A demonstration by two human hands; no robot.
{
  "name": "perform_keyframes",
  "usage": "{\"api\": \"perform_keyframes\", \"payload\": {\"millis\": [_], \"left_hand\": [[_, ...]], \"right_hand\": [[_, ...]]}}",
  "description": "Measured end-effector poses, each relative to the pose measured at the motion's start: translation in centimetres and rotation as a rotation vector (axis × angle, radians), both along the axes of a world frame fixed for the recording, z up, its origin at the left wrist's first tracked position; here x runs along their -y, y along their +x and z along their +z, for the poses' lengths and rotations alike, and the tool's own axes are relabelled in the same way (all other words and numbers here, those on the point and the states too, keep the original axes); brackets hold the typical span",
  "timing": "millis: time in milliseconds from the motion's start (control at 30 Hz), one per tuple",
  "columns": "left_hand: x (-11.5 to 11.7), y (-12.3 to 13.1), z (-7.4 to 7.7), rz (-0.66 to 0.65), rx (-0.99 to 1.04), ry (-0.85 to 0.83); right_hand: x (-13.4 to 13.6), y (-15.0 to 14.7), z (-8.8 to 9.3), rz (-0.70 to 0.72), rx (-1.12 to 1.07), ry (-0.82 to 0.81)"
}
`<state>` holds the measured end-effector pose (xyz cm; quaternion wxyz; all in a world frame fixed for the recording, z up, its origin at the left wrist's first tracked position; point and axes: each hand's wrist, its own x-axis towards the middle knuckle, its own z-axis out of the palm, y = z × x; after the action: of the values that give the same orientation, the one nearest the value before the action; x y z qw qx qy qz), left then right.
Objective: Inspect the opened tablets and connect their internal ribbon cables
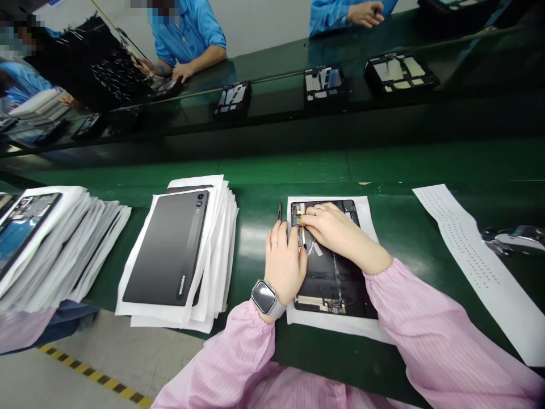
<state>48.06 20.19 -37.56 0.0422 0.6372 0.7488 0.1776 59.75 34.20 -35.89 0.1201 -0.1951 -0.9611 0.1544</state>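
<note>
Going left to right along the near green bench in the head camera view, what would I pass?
Tablets stacked between white sheets → dark grey tablet on a white paper pile → opened tablet on white paper → perforated white paper strip

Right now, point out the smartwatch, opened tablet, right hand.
Smartwatch (263, 297): head view, on its screen.
Opened tablet (330, 287): head view, on its black inner panel.
Right hand (336, 233): head view, on its back.
</note>
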Motion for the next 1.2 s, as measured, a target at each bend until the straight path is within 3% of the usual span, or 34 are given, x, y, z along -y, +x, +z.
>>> {"api": "perform_keyframes", "payload": {"millis": [467, 1200], "left_hand": [[0.3, 0.1, -0.3, 0.004, -0.046, 0.005], [0.2, 0.0, -0.4, -0.005, -0.085, -0.043]], "right_hand": [[-2.5, 1.4, -1.3, 0.034, -0.032, -0.144], [-0.9, 2.4, 1.9, -0.048, 0.274, 0.017]]}}
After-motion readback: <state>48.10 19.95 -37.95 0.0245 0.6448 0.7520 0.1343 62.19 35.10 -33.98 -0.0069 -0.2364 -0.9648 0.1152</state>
